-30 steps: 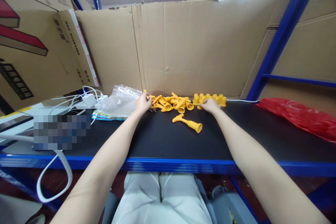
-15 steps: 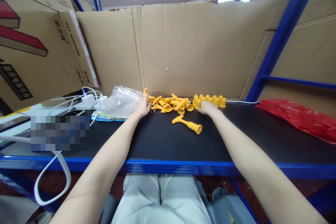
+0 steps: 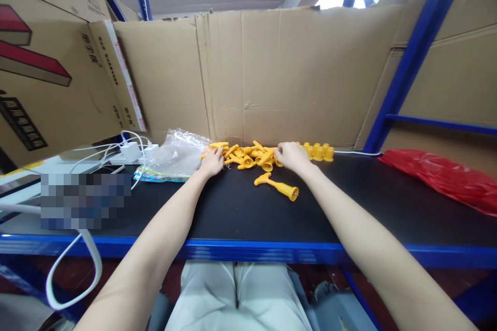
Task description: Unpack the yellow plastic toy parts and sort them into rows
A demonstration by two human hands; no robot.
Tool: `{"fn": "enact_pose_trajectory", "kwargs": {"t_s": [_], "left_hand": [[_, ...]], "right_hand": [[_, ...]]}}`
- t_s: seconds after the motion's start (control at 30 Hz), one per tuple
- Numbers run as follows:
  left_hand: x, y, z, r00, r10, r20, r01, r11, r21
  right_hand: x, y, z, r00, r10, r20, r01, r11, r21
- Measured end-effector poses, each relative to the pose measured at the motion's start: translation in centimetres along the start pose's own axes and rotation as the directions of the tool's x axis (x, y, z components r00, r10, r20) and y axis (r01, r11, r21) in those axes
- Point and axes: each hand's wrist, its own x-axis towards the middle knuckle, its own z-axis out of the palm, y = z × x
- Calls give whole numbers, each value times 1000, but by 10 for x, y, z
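Observation:
A pile of yellow plastic corkscrews point(image 3: 248, 155) with T-shaped handles and bell-shaped caps lies at the back of the black tabletop. My left hand point(image 3: 212, 162) is at the pile's left end, its fingers closed around a yellow corkscrew handle; its fingertips are partly hidden. At the right end, my right hand point(image 3: 293, 156) has curled fingers on a yellow bell-shaped piece point(image 3: 277, 158), mostly covered by them. Behind that hand, upright yellow caps point(image 3: 318, 152) stand in close rows. One single corkscrew point(image 3: 277, 186) lies in front of the pile, metal tip pointing right.
A clear plastic bag point(image 3: 180, 150) lies left of the pile, near white chargers point(image 3: 131, 152) and cables. A red plastic bag point(image 3: 435, 176) lies at the right. Cardboard point(image 3: 287, 77) walls the back, and a blue rail point(image 3: 264, 251) edges the table's front.
My right hand has moved left from the standing caps to the pile's right end. The handle that stood upright by my left hand is lowered, and that hand sits slightly lower.

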Motion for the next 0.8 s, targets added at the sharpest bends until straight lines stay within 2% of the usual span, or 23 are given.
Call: {"fn": "enact_pose_trajectory", "kwargs": {"t_s": [0.1,0.2,0.47,0.57,0.67,0.73,0.8], "left_hand": [[-1,0,2,995,81,-53,-80,997,17],[-2,1,1,991,100,-89,-97,995,35],[-10,20,-12,999,-46,-18,46,998,39],[-10,25,-18,999,-19,-37,19,1000,-7],[-11,28,-25,996,90,-2,-90,994,-62],[-12,31,-27,990,130,61,-124,988,-94],[-13,33,-28,983,124,133,-110,988,-109]], "right_hand": [[-4,-8,-1,997,-76,-18,76,997,17],[-7,-14,-2,991,-132,-30,132,991,29],[-10,-17,-5,969,-243,33,239,966,99],[-10,-14,-9,949,-288,126,272,953,135],[-12,-11,-15,913,-284,294,251,957,145],[-15,-11,-17,860,-263,438,215,964,156],[-16,-10,-18,796,-247,552,175,968,180]]}}
